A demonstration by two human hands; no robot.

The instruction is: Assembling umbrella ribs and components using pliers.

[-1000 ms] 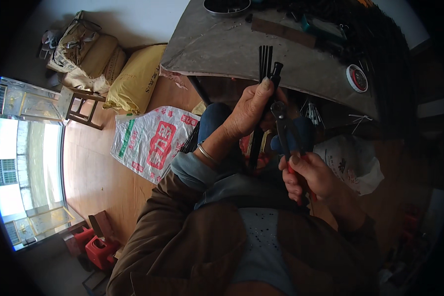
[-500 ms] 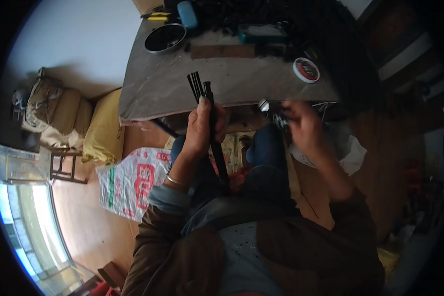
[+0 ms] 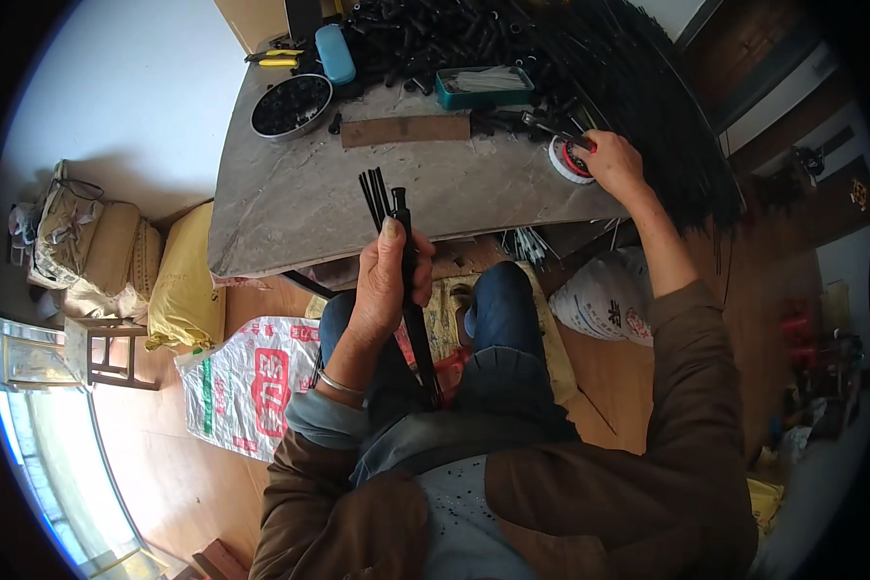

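Note:
My left hand [image 3: 385, 275] is closed around a bundle of long black rods [image 3: 417, 338], held nearly upright between my knees. Several thin rod ends fan out above the thumb, beside one thicker end with a black cap-like fitting [image 3: 400, 200]. Over at the table's right side, my right hand [image 3: 614, 164] grips what looks like a pair of pliers [image 3: 557, 129], jaws pointing left. Hand and tool are over a round white-and-red tin [image 3: 570, 162], partly covering it; whether they touch it I cannot tell.
Along the table's [image 3: 300, 208] back lie a heap of black fittings [image 3: 445, 39], a teal box of thin pale sticks [image 3: 485, 85], a bowl of black parts [image 3: 291, 105], a brown strip [image 3: 405, 130] and a blue case [image 3: 334, 54]. Long black rods [image 3: 648, 126] cover the right side.
My right hand has moved forward from the table's front edge to the tin, with the tool in it. The left hand keeps its hold on the rods. The view has shifted slightly.

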